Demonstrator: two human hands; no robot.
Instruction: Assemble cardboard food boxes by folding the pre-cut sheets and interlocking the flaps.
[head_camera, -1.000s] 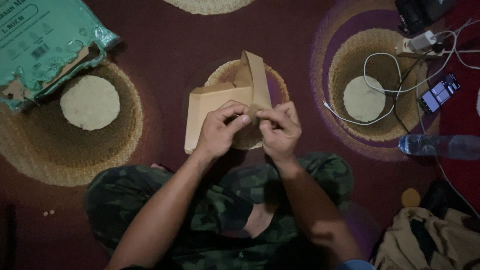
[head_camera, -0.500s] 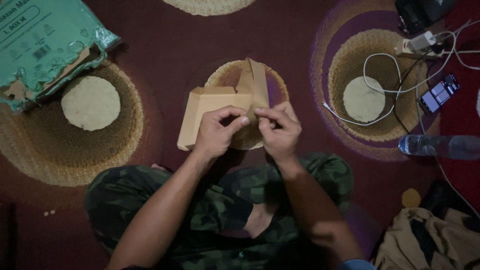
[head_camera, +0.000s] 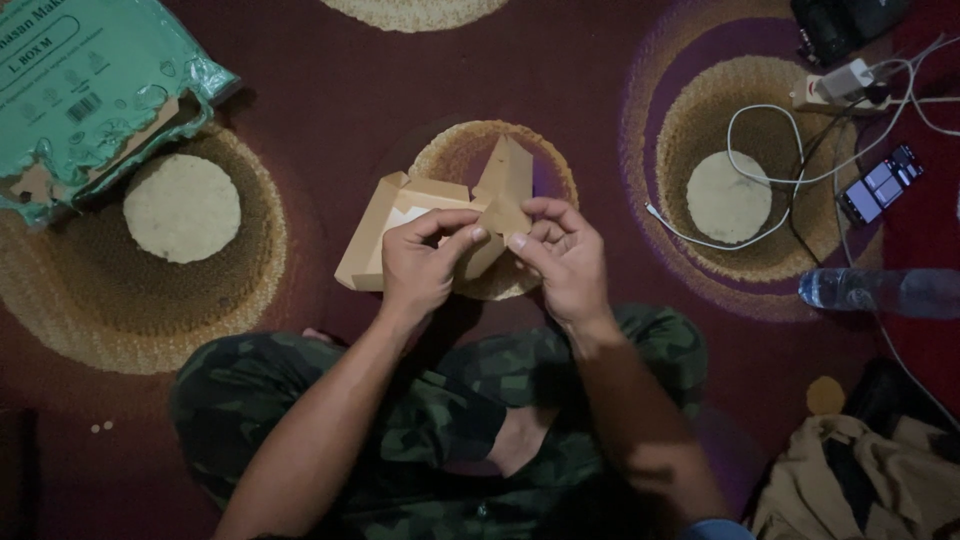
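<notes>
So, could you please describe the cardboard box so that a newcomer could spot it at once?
Start at the dark red carpet and find its middle woven circle. Above it, both hands hold a tan cardboard box, half folded with flaps raised, the only thing held.

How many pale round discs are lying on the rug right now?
2: one pale round disc at left beside the green plastic package, another disc at right under the white cable. More may be out of view.

cardboard box (head_camera: 400, 225) tilted further left, flap (head_camera: 505, 180) folded lower
</notes>
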